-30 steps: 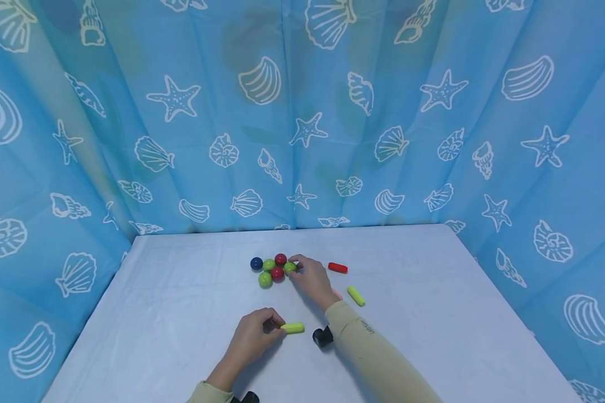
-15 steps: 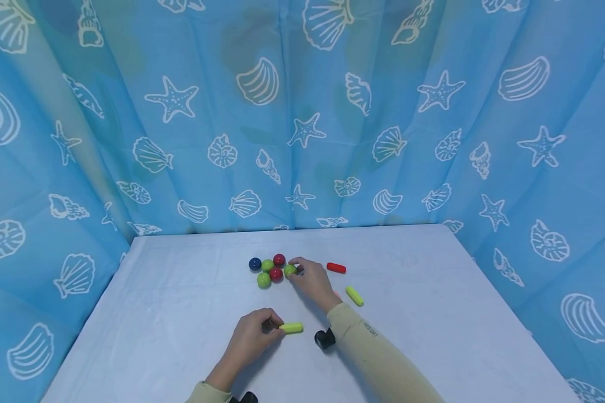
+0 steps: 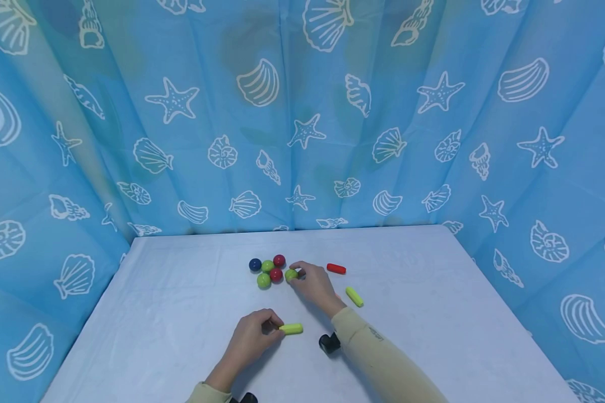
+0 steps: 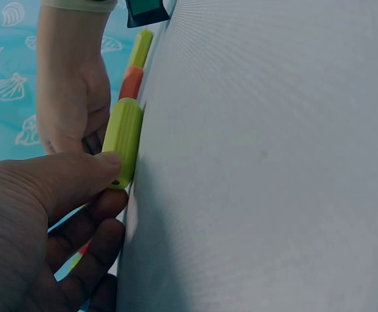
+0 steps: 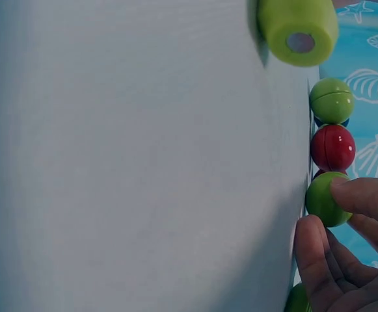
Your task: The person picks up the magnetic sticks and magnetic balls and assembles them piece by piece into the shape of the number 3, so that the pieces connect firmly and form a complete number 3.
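Note:
In the head view my left hand [image 3: 252, 336] pinches one end of a yellow-green rod [image 3: 292, 328] that lies low at the table surface. The left wrist view shows the thumb on this ridged rod [image 4: 123, 133]. A round grey disc shows in the rod's end [image 5: 300, 43] in the right wrist view. Farther off, my right hand [image 3: 313, 284] pinches a green ball [image 3: 291, 275] between thumb and fingers. Left of that ball, slightly apart from it, sit two red balls [image 3: 276, 275], two more green balls [image 3: 264, 280] and a dark blue ball [image 3: 255, 265].
To the right of the right hand lie a red rod [image 3: 336, 268] and another yellow-green rod [image 3: 354, 296]. An orange-red rod [image 4: 131, 82] is mostly hidden behind the right wrist in the head view. A blue shell-patterned curtain [image 3: 302, 168] borders the white table [image 3: 156, 313].
My right hand has drawn the green ball slightly nearer to me, and the gap to the red balls has widened. The left hand and its rod stay put.

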### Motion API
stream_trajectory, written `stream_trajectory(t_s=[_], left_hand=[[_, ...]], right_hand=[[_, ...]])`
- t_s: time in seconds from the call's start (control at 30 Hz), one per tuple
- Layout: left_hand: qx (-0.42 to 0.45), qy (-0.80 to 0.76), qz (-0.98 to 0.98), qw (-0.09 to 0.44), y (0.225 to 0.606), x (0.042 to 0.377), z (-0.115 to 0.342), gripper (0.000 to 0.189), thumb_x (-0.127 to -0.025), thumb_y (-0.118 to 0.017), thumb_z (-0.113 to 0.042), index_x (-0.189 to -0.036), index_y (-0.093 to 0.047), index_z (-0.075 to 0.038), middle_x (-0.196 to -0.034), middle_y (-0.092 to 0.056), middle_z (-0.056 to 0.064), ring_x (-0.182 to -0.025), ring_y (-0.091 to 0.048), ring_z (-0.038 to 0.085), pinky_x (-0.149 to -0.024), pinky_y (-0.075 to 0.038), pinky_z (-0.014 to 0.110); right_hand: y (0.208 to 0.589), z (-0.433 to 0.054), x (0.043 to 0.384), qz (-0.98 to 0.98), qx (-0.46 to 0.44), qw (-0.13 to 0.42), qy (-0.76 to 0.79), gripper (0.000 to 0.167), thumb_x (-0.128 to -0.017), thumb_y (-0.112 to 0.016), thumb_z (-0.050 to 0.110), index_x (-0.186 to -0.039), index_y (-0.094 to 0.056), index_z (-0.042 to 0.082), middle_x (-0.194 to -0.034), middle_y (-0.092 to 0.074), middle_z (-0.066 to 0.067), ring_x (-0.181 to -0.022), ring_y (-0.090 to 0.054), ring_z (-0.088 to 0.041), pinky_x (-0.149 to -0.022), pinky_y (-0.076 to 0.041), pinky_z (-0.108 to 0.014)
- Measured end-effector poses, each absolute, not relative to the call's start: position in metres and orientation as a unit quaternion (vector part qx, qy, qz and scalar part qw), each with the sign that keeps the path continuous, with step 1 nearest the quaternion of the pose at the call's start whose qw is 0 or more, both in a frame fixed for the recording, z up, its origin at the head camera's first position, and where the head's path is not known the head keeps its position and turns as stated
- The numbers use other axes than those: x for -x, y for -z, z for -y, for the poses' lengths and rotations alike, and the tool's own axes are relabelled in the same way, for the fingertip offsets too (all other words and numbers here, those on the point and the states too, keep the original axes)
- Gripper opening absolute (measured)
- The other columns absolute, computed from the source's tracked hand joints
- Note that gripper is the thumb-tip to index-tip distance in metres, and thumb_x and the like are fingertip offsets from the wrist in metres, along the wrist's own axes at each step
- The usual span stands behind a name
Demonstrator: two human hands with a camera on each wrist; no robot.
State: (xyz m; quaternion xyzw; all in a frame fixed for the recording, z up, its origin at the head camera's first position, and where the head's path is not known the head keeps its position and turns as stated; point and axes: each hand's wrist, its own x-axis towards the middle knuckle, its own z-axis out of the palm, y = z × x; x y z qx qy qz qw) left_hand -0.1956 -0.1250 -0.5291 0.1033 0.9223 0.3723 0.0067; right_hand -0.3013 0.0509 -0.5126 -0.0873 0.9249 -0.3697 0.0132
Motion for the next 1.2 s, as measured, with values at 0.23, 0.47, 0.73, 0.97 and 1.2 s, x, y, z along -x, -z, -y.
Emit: stream_trajectory(t_s=[0.23,0.47,0.73,0.97,1.2], left_hand=[[-0.104,-0.375,-0.921,0.009,0.528,0.195,0.125,0.016,-0.083,-0.084,-0.019,-0.091,-0.071,-0.023,-0.087,-0.067,-0.014,-0.083,-0.061,0.007,-0.079,-0.055,0.034],[-0.104,-0.379,-0.92,0.012,0.528,0.195,0.125,0.015,-0.083,-0.083,-0.018,-0.091,-0.071,-0.023,-0.087,-0.067,-0.013,-0.084,-0.062,0.007,-0.079,-0.055,0.035],[-0.098,-0.374,-0.922,0.014,0.528,0.195,0.125,0.016,-0.082,-0.084,-0.018,-0.09,-0.071,-0.023,-0.087,-0.067,-0.013,-0.084,-0.062,0.007,-0.079,-0.055,0.035],[-0.098,-0.376,-0.921,0.013,0.529,0.196,0.124,0.017,-0.082,-0.084,-0.018,-0.09,-0.07,-0.024,-0.087,-0.067,-0.014,-0.084,-0.062,0.007,-0.079,-0.055,0.034],[-0.097,-0.378,-0.921,0.016,0.528,0.195,0.124,0.016,-0.083,-0.084,-0.019,-0.09,-0.071,-0.024,-0.088,-0.067,-0.013,-0.085,-0.063,0.008,-0.081,-0.055,0.036]], right_hand=[[0.511,-0.054,0.296,-0.922,0.092,0.024,0.374,0.033,-0.094,-0.075,0.023,-0.125,-0.068,0.02,-0.111,-0.07,-0.002,-0.102,-0.064,-0.02,-0.092,-0.055,-0.04],[0.51,-0.058,0.29,-0.923,0.1,0.028,0.37,0.032,-0.093,-0.076,0.023,-0.124,-0.069,0.021,-0.108,-0.07,-0.001,-0.101,-0.065,-0.02,-0.09,-0.055,-0.04],[0.51,-0.063,0.285,-0.926,0.108,0.037,0.359,0.033,-0.092,-0.077,0.024,-0.124,-0.068,0.023,-0.107,-0.07,0.001,-0.099,-0.064,-0.017,-0.088,-0.056,-0.037],[0.509,-0.066,0.281,-0.927,0.118,0.039,0.354,0.034,-0.092,-0.077,0.023,-0.124,-0.068,0.024,-0.108,-0.07,0.001,-0.099,-0.064,-0.017,-0.089,-0.055,-0.038],[0.508,-0.07,0.277,-0.927,0.124,0.051,0.349,0.033,-0.091,-0.077,0.022,-0.123,-0.069,0.023,-0.106,-0.07,0.002,-0.098,-0.064,-0.017,-0.088,-0.055,-0.038]])
